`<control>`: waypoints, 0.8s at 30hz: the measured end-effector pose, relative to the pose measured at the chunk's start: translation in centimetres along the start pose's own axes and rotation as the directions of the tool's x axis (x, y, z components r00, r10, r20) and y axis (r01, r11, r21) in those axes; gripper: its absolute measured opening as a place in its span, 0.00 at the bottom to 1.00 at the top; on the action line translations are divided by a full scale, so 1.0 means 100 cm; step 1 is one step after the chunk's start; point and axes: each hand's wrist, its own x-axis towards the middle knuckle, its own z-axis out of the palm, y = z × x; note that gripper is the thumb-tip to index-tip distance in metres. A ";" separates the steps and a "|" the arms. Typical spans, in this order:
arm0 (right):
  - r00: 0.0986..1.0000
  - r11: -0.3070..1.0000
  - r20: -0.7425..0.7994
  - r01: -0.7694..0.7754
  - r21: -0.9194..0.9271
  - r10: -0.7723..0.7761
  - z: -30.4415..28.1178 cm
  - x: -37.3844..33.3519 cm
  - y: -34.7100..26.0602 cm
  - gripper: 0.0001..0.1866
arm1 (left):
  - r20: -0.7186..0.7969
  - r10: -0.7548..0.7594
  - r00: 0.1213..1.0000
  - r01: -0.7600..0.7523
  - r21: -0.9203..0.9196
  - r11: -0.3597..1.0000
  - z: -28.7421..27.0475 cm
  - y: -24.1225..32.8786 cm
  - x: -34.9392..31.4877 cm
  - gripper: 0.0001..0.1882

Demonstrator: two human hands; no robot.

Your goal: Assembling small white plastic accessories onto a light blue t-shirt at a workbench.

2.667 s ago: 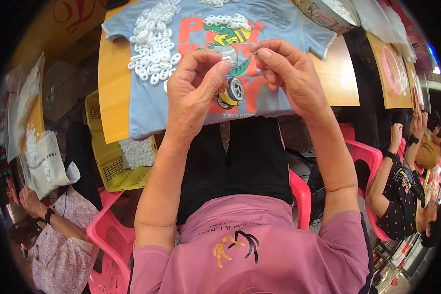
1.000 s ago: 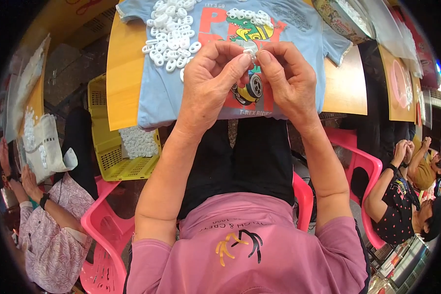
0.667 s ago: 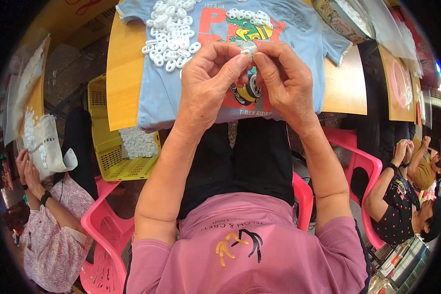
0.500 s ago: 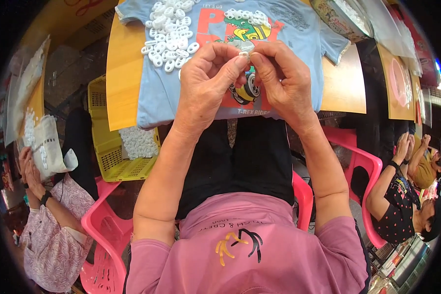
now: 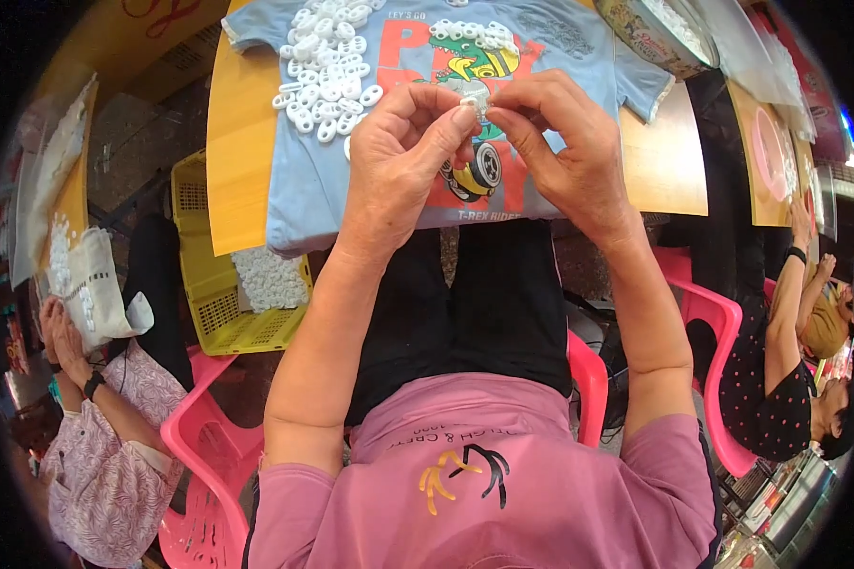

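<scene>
My left hand pinches a small white plastic piece between thumb and forefinger, above the blue T-shirt laid over the table. Close beside it, my right hand has its thumb and fingers bent together near the piece; what its fingertips hold, if anything, is too small to make out. Left of my hands lies a heap of white oval plastic pieces with holes. A short cluster of similar white pieces rests on the shirt's printed picture, beyond my fingers.
The yellow crate at my left holds many white pieces. At the far right of the table stands a tin of white bits. Pink chairs flank me. Two co-workers sit by, one at left, one at right.
My right hand has drawn slightly to the right, apart from the left fingertips. The left hand keeps its pinch on the white piece. The co-worker at right has stretched an arm toward their table.
</scene>
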 end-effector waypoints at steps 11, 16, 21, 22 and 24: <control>0.995 0.996 0.047 0.086 0.009 -0.087 0.000 0.004 0.000 0.05 | 0.003 0.002 1.000 -0.002 0.095 0.995 -0.001 -0.001 -0.001 0.06; 0.992 0.993 0.078 0.105 -0.047 -0.101 -0.005 0.006 -0.001 0.05 | -0.010 0.003 1.000 -0.001 0.183 0.983 0.001 0.001 -0.001 0.07; 0.981 0.985 0.167 0.115 -0.126 -0.093 -0.018 0.008 -0.002 0.06 | 0.003 0.009 1.000 -0.009 0.125 0.992 0.001 0.000 -0.001 0.07; 0.975 0.972 0.182 0.158 -0.173 -0.126 -0.019 0.009 -0.002 0.07 | 0.000 0.006 1.000 -0.006 0.101 0.995 0.002 0.000 -0.001 0.07; 0.967 0.955 0.198 0.202 -0.219 -0.159 -0.021 0.011 0.001 0.08 | 0.007 0.003 1.000 -0.004 0.101 0.995 0.000 -0.001 0.000 0.07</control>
